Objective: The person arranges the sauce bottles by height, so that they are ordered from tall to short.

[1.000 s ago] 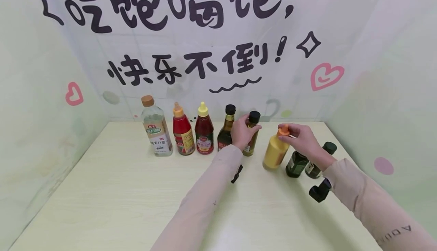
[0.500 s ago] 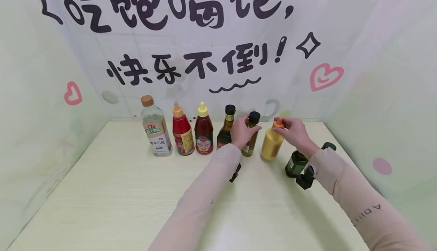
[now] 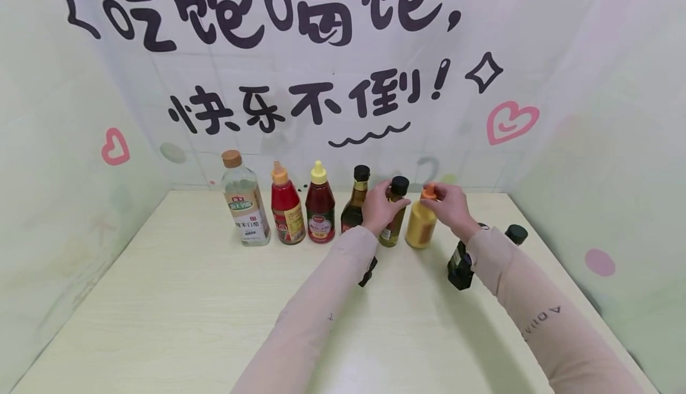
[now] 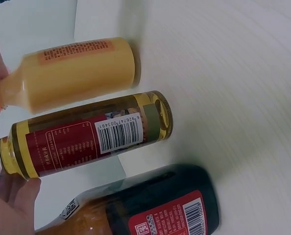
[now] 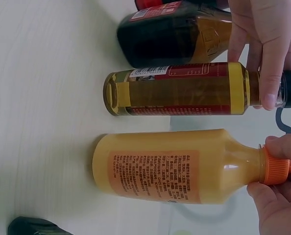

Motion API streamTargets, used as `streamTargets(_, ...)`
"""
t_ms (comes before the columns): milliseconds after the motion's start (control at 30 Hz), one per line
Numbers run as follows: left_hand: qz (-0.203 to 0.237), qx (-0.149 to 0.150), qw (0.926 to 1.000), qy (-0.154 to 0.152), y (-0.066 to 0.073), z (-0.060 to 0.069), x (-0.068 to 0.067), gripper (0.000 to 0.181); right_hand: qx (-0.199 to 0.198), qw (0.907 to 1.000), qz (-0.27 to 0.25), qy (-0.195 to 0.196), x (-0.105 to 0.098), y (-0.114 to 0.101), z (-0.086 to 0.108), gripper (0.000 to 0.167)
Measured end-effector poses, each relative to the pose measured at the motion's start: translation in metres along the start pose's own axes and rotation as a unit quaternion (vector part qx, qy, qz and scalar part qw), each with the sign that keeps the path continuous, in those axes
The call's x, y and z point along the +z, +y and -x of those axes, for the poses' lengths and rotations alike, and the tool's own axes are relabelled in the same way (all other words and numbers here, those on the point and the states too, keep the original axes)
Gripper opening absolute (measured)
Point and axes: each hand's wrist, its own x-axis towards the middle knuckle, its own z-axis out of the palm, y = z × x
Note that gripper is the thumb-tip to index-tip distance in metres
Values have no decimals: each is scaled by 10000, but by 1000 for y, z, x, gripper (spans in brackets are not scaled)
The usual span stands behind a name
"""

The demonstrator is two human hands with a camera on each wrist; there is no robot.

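My left hand (image 3: 379, 209) holds the neck of a slim oil bottle (image 5: 184, 90) with a black cap and red-and-yellow label. The bottle stands upright on the table. To its right, my right hand (image 3: 452, 208) pinches the orange cap of a yellow squeeze bottle (image 3: 420, 228), which is upright with its base at or close to the tabletop. A narrow gap separates these two bottles in the right wrist view. Left of the oil bottle is a dark sauce bottle (image 4: 160, 205) with a red label, partly hidden by my left hand in the head view.
Farther left in the row stand a clear vinegar bottle (image 3: 248, 206), a red sauce bottle (image 3: 287, 212) and a dark red one (image 3: 320, 214) with a yellow nozzle. At right, a dark green bottle (image 3: 458, 269) and a black-capped bottle (image 3: 517, 234) are partly behind my right sleeve.
My right hand has moved the yellow squeeze bottle left and back, up beside the oil bottle. My left hand has stayed at the oil bottle's neck.
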Motion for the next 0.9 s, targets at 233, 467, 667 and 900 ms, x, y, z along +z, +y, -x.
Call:
streamTargets(233,38,15,9999,-104,-1,1,0,46,178,9998,5,49,4,3,-3,37)
streamTargets(467,128,58,9998,-137,-1,2,-1,46,206,9995,76,236,5,6,-5,35)
streamTargets(667,67,81,9999,-85,0,2,-1,46,63,9996,77,279,4,9,-7,35)
streamTargets(900,-64,98,9999,-9,0,2,-1,48,99,9999,74,-68,1,8,-8,37)
